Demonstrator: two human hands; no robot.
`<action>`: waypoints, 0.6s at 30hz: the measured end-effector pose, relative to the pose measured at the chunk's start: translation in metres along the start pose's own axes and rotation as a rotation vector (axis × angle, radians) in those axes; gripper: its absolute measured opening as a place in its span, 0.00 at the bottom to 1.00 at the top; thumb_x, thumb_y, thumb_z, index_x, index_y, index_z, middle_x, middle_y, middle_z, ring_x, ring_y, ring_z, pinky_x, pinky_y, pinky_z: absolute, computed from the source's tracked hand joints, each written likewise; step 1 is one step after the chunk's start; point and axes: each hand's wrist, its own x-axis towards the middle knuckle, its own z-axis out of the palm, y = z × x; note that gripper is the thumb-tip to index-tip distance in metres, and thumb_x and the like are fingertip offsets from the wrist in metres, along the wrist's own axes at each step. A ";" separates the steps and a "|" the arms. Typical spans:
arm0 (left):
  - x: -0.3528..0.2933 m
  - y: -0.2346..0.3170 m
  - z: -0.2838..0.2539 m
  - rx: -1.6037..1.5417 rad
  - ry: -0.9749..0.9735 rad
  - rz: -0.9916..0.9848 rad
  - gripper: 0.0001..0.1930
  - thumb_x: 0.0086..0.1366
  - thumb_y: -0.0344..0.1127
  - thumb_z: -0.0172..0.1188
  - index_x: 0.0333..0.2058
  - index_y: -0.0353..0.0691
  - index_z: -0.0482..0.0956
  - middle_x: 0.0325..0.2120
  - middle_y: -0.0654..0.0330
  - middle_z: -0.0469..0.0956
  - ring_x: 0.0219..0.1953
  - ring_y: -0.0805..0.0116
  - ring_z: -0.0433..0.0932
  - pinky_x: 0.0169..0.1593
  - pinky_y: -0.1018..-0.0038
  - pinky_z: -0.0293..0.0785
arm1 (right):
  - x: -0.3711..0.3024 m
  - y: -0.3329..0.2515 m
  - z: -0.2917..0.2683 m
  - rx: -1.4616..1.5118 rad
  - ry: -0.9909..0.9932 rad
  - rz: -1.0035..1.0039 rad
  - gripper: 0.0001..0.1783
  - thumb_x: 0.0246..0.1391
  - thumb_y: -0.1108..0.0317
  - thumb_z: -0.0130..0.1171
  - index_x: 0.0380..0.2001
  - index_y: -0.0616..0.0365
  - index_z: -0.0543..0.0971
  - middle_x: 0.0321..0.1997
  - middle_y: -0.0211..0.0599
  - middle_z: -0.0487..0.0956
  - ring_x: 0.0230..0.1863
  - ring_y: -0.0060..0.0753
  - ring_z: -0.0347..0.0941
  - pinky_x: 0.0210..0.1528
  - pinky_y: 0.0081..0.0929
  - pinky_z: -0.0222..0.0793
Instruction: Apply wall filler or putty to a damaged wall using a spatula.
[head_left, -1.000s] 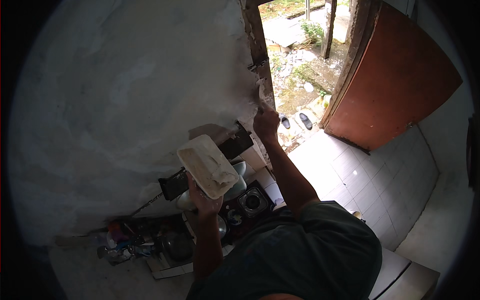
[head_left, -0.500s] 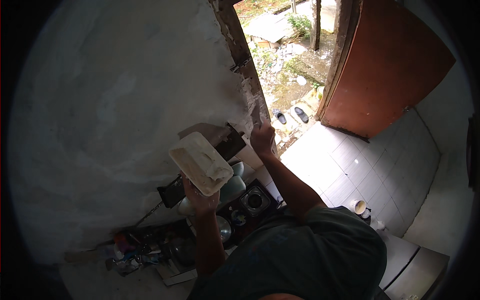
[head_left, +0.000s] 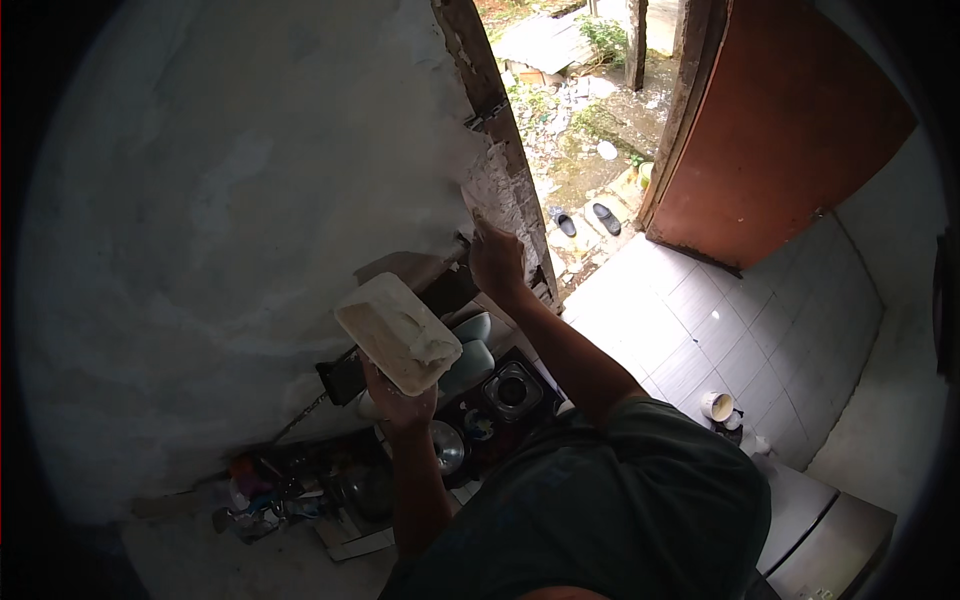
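Note:
My left hand [head_left: 400,402] supports a pale rectangular tub [head_left: 385,345] from below, its fingers mostly hidden behind it. Whitish paste [head_left: 425,345] lies in the tub, heaped toward one end. Up at the wall beside the door frame, my right hand [head_left: 497,262] is closed round a small putty knife [head_left: 478,216], whose blade is hard to make out against the wall. Next to it, a rough whitish patch [head_left: 500,190] runs along the edge of the grey wall [head_left: 260,200].
Below the tub stand a gas stove [head_left: 512,391], light green containers [head_left: 468,368] and a metal lid [head_left: 447,447]. An orange door [head_left: 785,140] stands open at the right. Beyond the wooden frame [head_left: 490,90] lie dark slippers [head_left: 606,218]. A white pail [head_left: 716,406] sits on the tiles.
My right hand has moved left and slightly down with the putty knife, from the door frame's edge onto the wall. The tub in my left hand has stayed nearly in place.

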 end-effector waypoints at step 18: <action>-0.016 0.001 0.004 -0.008 0.112 0.016 0.33 0.72 0.61 0.37 0.68 0.48 0.53 0.64 0.58 0.59 0.65 0.55 0.62 0.65 0.51 0.60 | 0.034 0.065 0.031 0.073 0.189 0.270 0.13 0.52 0.68 0.55 0.40 0.59 0.81 0.31 0.57 0.80 0.36 0.59 0.78 0.39 0.47 0.70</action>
